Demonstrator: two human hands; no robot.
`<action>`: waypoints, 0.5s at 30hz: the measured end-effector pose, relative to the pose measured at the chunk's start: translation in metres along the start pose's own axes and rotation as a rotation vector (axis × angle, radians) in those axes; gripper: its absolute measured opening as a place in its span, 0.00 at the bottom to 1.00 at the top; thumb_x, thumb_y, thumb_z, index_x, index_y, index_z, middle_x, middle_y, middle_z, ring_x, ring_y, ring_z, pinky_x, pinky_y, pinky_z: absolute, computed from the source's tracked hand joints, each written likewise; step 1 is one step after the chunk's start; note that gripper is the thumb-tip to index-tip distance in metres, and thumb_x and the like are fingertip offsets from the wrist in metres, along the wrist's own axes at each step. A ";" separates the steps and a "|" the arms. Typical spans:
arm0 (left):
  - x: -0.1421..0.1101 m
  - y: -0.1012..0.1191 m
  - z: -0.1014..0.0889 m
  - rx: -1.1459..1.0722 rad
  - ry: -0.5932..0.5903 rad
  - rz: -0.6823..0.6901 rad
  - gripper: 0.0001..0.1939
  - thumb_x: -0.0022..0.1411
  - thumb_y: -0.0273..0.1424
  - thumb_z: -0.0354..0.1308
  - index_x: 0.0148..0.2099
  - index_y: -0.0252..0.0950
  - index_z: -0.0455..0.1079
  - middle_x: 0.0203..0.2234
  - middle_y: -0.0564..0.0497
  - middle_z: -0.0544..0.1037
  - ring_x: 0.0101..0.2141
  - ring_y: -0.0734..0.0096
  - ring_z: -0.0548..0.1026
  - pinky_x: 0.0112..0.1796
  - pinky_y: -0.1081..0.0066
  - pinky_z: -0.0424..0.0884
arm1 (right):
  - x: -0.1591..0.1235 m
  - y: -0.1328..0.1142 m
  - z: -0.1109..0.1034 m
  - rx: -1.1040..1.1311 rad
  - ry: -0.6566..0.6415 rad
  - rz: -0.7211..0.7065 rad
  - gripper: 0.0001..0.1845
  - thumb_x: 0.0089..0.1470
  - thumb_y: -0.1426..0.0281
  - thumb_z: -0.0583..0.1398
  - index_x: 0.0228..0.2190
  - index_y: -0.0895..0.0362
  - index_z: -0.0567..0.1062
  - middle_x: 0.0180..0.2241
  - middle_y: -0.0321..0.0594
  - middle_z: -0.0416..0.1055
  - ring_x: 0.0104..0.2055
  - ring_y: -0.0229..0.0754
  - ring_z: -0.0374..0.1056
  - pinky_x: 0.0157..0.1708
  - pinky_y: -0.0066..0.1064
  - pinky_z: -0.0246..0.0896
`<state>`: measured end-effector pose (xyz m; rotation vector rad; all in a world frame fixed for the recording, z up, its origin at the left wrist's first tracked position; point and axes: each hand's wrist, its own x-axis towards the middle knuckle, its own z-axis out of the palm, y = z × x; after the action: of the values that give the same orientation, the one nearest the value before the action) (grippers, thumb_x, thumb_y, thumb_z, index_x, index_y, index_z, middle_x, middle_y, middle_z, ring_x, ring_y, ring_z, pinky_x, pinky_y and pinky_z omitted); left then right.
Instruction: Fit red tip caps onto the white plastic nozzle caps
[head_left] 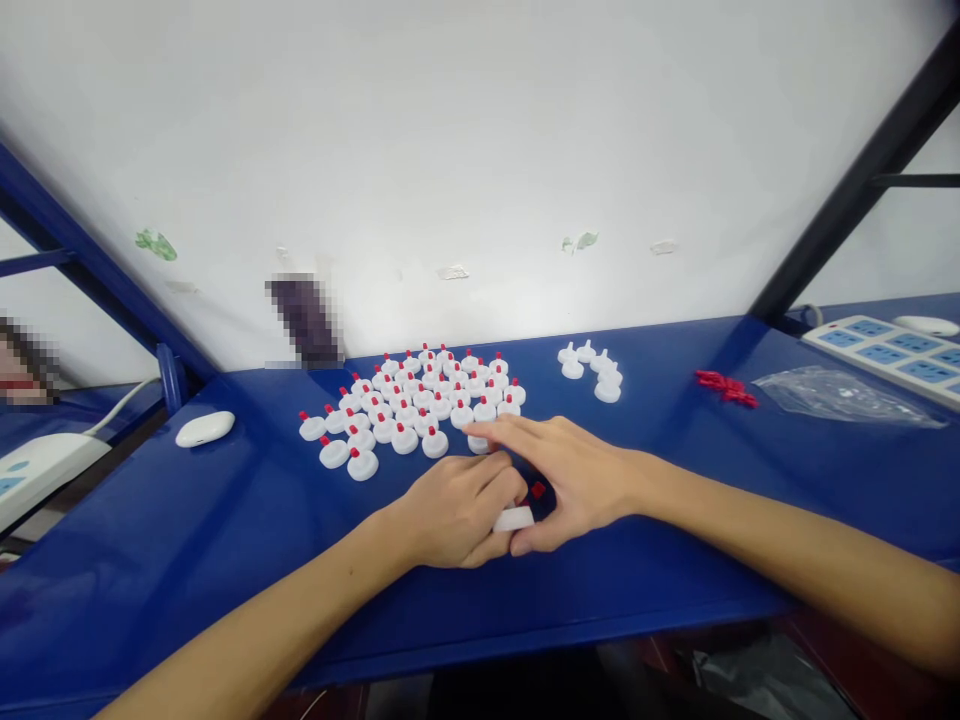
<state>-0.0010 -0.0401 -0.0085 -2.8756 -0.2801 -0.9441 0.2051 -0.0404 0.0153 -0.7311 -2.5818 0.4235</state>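
Note:
My left hand [466, 510] is closed around a white nozzle cap [514, 518], whose pale rim shows between the fingers while its upper part is hidden. Beside it, my right hand [574, 480] reaches in with fingers stretched and thumb apart, the thumb tip close to that cap; whether they touch I cannot tell. A small red tip cap [538, 490] shows in the gap between the right thumb and fingers. Behind both hands stand many white nozzle caps with red tips [405, 400], upright in a loose group. One is partly covered by the right index finger.
Several white nozzle caps without red tips [609, 380] stand at the back right. Farther right lie a pile of red tip caps [726, 388], a clear plastic bag [844, 395] and a power strip [892, 350]. A white oval case [205, 429] rests at the left on the blue table [247, 530].

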 end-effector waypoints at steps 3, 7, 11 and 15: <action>0.001 0.002 0.004 -0.054 0.035 0.039 0.17 0.73 0.40 0.36 0.38 0.37 0.59 0.27 0.49 0.72 0.27 0.67 0.69 0.28 0.67 0.68 | 0.001 -0.001 0.006 0.017 -0.044 -0.052 0.48 0.47 0.45 0.65 0.62 0.55 0.58 0.47 0.45 0.73 0.38 0.45 0.72 0.37 0.35 0.65; 0.003 0.006 0.006 -0.099 0.054 0.015 0.18 0.72 0.41 0.37 0.39 0.36 0.61 0.28 0.48 0.73 0.27 0.66 0.71 0.29 0.66 0.70 | 0.001 0.005 0.018 -0.026 0.049 -0.170 0.41 0.52 0.44 0.59 0.57 0.59 0.63 0.41 0.45 0.76 0.35 0.45 0.72 0.36 0.36 0.65; 0.006 0.009 0.006 -0.115 0.102 0.008 0.16 0.72 0.38 0.36 0.40 0.36 0.61 0.27 0.48 0.72 0.27 0.67 0.70 0.29 0.67 0.70 | 0.002 0.012 0.022 -0.063 0.230 -0.309 0.37 0.57 0.43 0.53 0.53 0.61 0.67 0.41 0.49 0.77 0.38 0.47 0.72 0.40 0.39 0.65; 0.004 0.004 0.009 -0.084 0.091 0.001 0.17 0.72 0.39 0.36 0.39 0.36 0.62 0.26 0.48 0.72 0.27 0.66 0.70 0.28 0.67 0.70 | 0.004 0.012 0.021 -0.070 0.215 -0.296 0.37 0.59 0.43 0.50 0.53 0.61 0.67 0.42 0.50 0.76 0.39 0.48 0.72 0.41 0.40 0.65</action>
<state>0.0081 -0.0424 -0.0131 -2.8965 -0.2357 -1.1093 0.1973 -0.0323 -0.0059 -0.3825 -2.4559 0.1531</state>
